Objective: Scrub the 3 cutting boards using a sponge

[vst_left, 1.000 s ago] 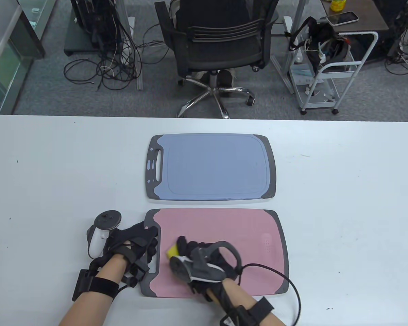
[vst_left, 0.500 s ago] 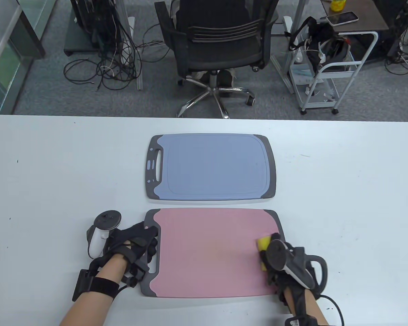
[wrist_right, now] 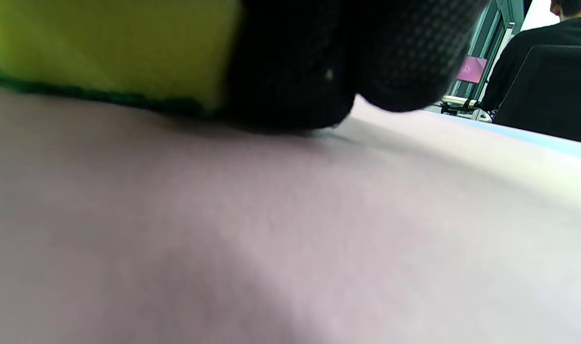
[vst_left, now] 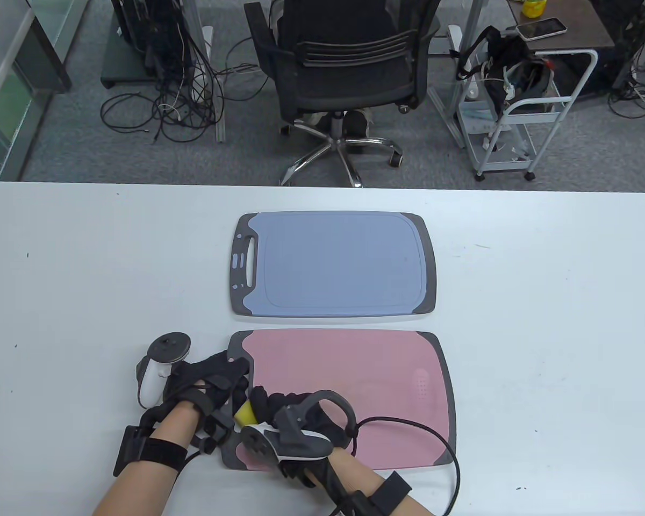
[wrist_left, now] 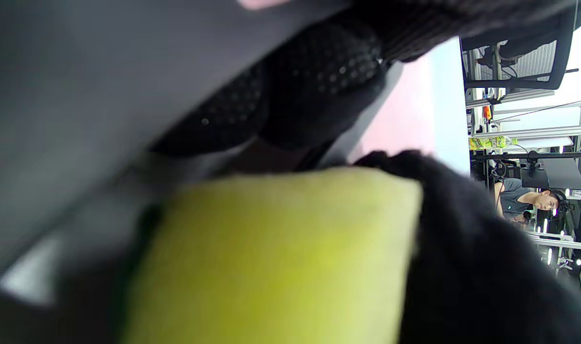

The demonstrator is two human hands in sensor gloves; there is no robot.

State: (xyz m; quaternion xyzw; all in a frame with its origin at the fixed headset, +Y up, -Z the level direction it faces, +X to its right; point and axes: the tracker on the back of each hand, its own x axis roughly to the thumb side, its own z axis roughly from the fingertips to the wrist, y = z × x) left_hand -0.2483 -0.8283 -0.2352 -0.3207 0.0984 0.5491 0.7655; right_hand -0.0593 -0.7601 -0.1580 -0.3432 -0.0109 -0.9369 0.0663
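Two cutting boards lie on the white table (vst_left: 543,322): a blue one (vst_left: 338,263) at the back and a pink one (vst_left: 365,376) at the front, both with grey rims. My right hand (vst_left: 260,403) grips a yellow sponge (vst_left: 243,413) and presses it on the pink board's near-left part, beside the handle. The right wrist view shows the sponge (wrist_right: 104,43) flat on the pink surface (wrist_right: 271,229), its green underside down. My left hand (vst_left: 231,376) lies flat on the pink board's handle end. The sponge (wrist_left: 271,258) fills the left wrist view.
The right glove's cable (vst_left: 435,430) loops over the pink board's near-right part. Beyond the table's far edge stand a black office chair (vst_left: 344,70), a white cart (vst_left: 521,107) and floor cables (vst_left: 161,107). A person (wrist_left: 524,200) sits in the distance.
My right hand swept the sponge from the pink board's left part to its right edge, then back to the left end by the handle. The left hand and both boards stayed put.
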